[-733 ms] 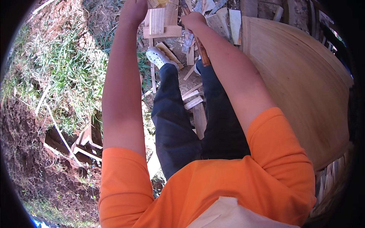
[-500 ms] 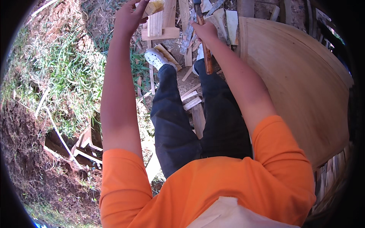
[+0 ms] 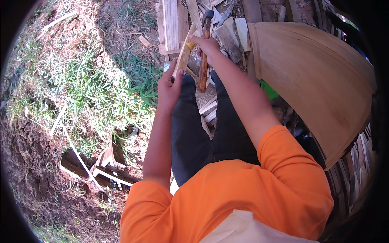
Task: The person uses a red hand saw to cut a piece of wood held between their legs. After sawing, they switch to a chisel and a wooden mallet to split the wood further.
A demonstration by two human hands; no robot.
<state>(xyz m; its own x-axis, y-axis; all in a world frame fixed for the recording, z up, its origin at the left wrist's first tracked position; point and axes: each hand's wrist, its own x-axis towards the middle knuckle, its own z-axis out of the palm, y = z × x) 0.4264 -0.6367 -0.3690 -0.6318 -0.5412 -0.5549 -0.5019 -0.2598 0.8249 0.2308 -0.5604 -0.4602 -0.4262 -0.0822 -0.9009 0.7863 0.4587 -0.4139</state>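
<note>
My left hand (image 3: pixel 169 87) is closed around the lower end of a narrow, pale wooden piece (image 3: pixel 182 62), held tilted in front of my legs. A yellowish patch shows near its upper part. My right hand (image 3: pixel 207 46) grips a hammer (image 3: pixel 203 75) by its brown wooden handle, the dark metal head (image 3: pixel 208 14) pointing away from me. The fingertips of the right hand also meet the upper part of the wooden piece. Below the hands, my legs in dark trousers (image 3: pixel 190 133) partly cover the ground.
Pale boards (image 3: pixel 171 26) lie on the ground beyond my hands. Wood scraps (image 3: pixel 208 107) are scattered between my legs. A large, smooth wooden panel (image 3: pixel 312 77) stands on the right, with a green object (image 3: pixel 269 89) beneath its edge. Grass (image 3: pixel 105 97) and broken wooden framing (image 3: pixel 107 162) are on the left.
My left hand has come nearer and to the right, bringing the wooden piece up to my right hand. The right hand and hammer have shifted slightly left.
</note>
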